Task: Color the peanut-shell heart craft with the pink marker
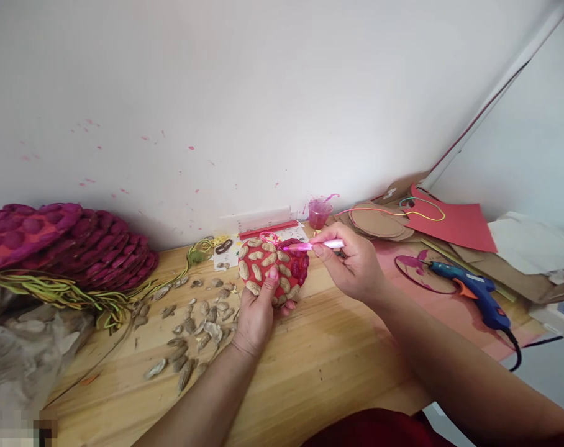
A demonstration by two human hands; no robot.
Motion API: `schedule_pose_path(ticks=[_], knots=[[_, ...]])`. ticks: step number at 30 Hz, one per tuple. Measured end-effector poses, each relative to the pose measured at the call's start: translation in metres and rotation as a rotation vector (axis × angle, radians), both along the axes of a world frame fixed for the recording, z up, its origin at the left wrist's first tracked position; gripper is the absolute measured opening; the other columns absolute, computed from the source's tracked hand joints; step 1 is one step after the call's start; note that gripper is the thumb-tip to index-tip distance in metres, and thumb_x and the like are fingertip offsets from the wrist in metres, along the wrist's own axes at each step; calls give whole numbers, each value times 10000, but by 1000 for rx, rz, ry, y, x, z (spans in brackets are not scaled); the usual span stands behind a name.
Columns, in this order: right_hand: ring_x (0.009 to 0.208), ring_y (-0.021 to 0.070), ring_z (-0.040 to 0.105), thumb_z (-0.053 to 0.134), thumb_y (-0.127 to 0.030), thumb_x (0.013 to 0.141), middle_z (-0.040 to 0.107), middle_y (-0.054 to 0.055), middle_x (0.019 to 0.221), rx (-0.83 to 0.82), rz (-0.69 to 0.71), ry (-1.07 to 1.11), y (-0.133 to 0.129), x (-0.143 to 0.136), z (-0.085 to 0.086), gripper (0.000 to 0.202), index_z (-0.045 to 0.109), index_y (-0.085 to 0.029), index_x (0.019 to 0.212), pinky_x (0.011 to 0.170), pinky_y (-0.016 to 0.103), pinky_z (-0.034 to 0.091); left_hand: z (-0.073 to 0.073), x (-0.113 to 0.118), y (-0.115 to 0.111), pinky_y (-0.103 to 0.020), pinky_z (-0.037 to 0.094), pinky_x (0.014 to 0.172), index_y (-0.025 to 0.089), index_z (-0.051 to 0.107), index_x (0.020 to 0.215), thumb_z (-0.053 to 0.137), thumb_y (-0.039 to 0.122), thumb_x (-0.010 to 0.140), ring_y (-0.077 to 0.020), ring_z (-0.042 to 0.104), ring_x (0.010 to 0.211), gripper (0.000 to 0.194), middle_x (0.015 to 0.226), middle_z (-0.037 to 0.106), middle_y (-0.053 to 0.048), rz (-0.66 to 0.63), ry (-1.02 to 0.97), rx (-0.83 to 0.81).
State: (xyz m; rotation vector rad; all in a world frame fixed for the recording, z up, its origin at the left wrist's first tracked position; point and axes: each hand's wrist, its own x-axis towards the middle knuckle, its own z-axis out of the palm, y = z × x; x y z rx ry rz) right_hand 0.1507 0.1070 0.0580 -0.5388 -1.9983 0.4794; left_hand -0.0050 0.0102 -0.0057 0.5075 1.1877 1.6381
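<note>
Right at centre, gripping a round red disc (256, 256) above the tabletop (300, 379), with the fingers of the left hand (258, 313) closed around its lower edge, thumb on the front. Studded all over with ridged, tan peanut shells; toward two and three o'clock on it, coated in wet-looking magenta. And pinched in the closed fingers of the right hand (351, 264), at three o'clock: a slim white brush (326, 244), angled leftward with its pink tip at the upper part of the disc.

Down at eight o'clock from the disc, scattered over smooth, grained wood: loose peanut shells (212, 323), rough and wrinkled. Out at nine, heaped in a leaning stack: bumpy magenta discs (109, 248), with limp yellow-green cords (72, 295) trailing below. At three, lying on pink-stained board: a blue glue gun (487, 298) with an orange trigger. At two, flat brown cardboard circles (377, 220), then a smooth red sheet (454, 214) just beyond.

Now to the containers! Between one and two o'clock, near the wall: a clear cup (319, 214), tinted pink inside, too small to judge how full. Between eight and nine: a crumpled clear plastic bag (25, 354), showing hazy brownish lumps.
</note>
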Motion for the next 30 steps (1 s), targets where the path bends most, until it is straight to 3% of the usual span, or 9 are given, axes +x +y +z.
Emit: schedule_pose_path(ticks=[7,16,30], knots=[[652,129,550,588,-240,983,666,7,792,-46,11,-25,3,0,-1,69,634,-202,950,604,268,424,3,1,0,-222,422,374,150,617,991,830,613,695,-151,611,423,589,667,714,-40,-15,14,3],[675,125,571,605,-277,989,676,18,854,-157,61,25,9,4,-3,85,633,-198,976,589,257,424,0,-1,0,-213,398,352,154,599,971,782,590,778,-147,604,416,510,676,716,-41,-50,11,64],[686,116,569,610,-238,983,678,10,851,-122,64,3,11,5,-3,50,636,-197,970,617,255,428,3,-2,1,-205,347,311,156,589,938,811,583,729,-151,577,374,525,604,694,-30,-65,-59,63]])
